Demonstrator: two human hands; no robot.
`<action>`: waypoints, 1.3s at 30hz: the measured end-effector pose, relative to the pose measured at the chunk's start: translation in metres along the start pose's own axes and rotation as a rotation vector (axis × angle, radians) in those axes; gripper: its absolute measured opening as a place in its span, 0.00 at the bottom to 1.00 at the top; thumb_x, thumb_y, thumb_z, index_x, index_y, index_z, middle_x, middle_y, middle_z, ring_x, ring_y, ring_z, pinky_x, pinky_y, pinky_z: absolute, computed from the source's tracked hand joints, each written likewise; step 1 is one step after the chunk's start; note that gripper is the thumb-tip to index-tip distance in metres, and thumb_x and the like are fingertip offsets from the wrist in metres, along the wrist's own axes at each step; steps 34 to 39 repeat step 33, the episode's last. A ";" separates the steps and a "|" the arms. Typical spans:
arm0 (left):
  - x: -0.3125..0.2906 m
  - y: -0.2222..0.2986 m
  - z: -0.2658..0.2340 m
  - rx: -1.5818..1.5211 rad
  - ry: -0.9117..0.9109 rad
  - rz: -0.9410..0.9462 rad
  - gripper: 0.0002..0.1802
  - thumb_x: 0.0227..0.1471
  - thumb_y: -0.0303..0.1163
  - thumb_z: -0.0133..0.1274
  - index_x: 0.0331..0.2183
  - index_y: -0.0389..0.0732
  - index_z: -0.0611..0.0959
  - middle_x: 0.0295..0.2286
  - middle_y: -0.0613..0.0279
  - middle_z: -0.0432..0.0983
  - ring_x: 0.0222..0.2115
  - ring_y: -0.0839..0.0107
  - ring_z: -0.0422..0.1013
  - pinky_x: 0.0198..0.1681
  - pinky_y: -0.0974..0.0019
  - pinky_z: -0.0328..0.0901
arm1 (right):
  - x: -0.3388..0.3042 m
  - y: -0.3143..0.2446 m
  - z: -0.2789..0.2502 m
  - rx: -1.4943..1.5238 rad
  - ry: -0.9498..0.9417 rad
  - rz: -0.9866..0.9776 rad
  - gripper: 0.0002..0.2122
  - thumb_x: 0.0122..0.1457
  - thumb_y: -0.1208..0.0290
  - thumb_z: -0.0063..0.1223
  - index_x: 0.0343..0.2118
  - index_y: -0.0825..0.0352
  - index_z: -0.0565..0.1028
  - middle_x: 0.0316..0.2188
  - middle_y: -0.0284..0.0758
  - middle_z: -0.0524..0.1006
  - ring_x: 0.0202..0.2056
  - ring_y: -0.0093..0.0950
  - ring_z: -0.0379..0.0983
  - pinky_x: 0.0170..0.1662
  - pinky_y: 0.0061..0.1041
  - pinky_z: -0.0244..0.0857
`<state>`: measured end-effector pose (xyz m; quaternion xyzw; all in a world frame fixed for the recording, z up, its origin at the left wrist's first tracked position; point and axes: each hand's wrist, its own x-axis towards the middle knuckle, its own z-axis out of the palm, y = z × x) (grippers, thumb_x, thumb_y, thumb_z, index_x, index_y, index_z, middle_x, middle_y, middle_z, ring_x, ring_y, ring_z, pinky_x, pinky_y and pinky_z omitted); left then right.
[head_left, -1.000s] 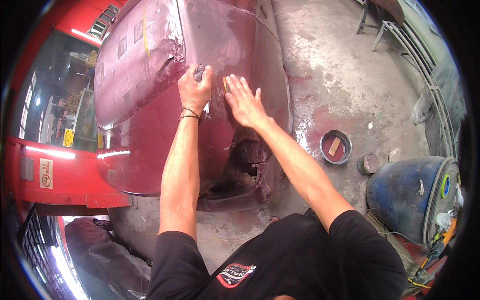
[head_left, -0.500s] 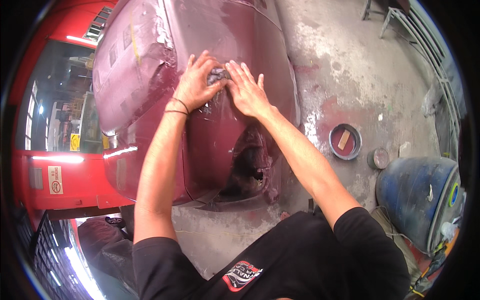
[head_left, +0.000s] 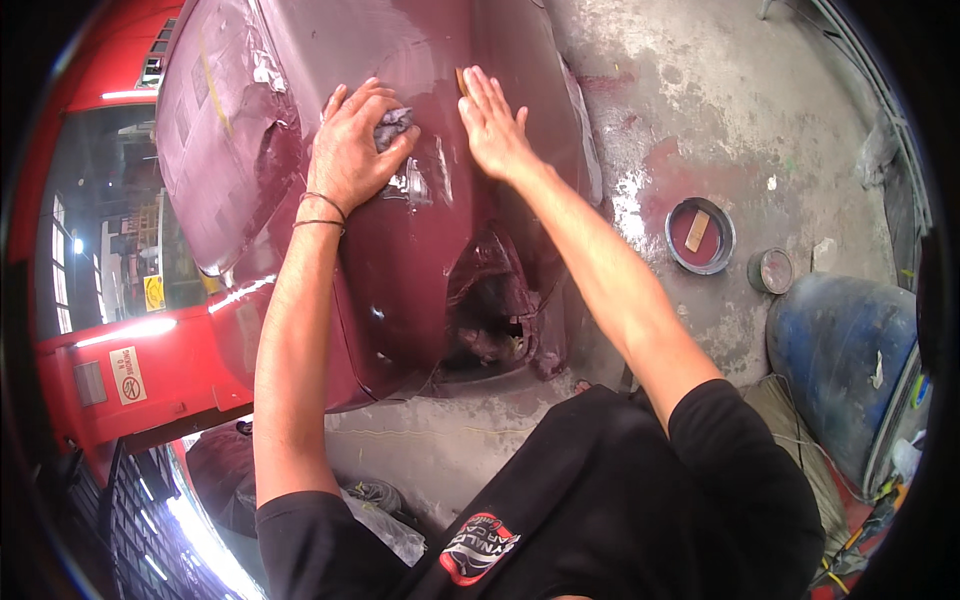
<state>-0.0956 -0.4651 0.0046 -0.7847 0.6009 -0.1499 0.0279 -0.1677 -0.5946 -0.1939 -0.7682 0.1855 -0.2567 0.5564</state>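
Note:
My left hand (head_left: 350,145) is closed round a wadded grey cloth (head_left: 393,128), pressed against the dull maroon car body panel (head_left: 400,270). Wet, shiny streaks show on the paint beside it. To the right, my right hand (head_left: 494,130) lies on the same panel with its fingers stretched forward and its thumb hidden. Beside the index finger shows the narrow brown edge of a block (head_left: 461,82); the rest of it is covered by the hand. Below the hands, an open lamp cavity (head_left: 485,345) gapes in the car's corner.
On the floor at the right stand a round dark basin (head_left: 731,240) with reddish liquid and a tan block (head_left: 697,231), a small can (head_left: 770,271) and a blue drum (head_left: 845,350). A red wall (head_left: 180,365) with a window is at the left. Plastic sheeting (head_left: 390,530) lies low.
My hands have moved apart: the left one has shifted left with the cloth, the right one slightly forward. The view has shifted too, so the car appears further left.

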 end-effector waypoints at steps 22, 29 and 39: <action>-0.020 0.002 0.002 0.032 -0.045 -0.049 0.18 0.54 0.42 0.65 0.42 0.41 0.87 0.52 0.58 0.81 0.63 0.59 0.70 0.72 0.47 0.55 | -0.176 0.020 0.008 0.083 -0.170 -0.091 0.30 0.78 0.53 0.31 0.79 0.53 0.47 0.80 0.31 0.41 0.80 0.41 0.32 0.72 0.73 0.23; 0.000 0.009 -0.004 0.018 -0.049 -0.019 0.18 0.54 0.41 0.66 0.43 0.41 0.87 0.52 0.59 0.81 0.63 0.59 0.70 0.72 0.47 0.54 | -0.051 0.085 0.001 0.166 -0.080 0.223 0.33 0.77 0.42 0.23 0.79 0.53 0.43 0.81 0.30 0.37 0.80 0.39 0.31 0.72 0.74 0.27; -0.009 0.004 -0.003 0.056 -0.110 -0.061 0.18 0.55 0.40 0.66 0.45 0.44 0.86 0.55 0.61 0.80 0.66 0.61 0.68 0.74 0.49 0.52 | -0.146 0.068 0.013 0.121 -0.181 0.123 0.33 0.76 0.42 0.20 0.79 0.50 0.40 0.81 0.34 0.33 0.80 0.42 0.28 0.72 0.72 0.24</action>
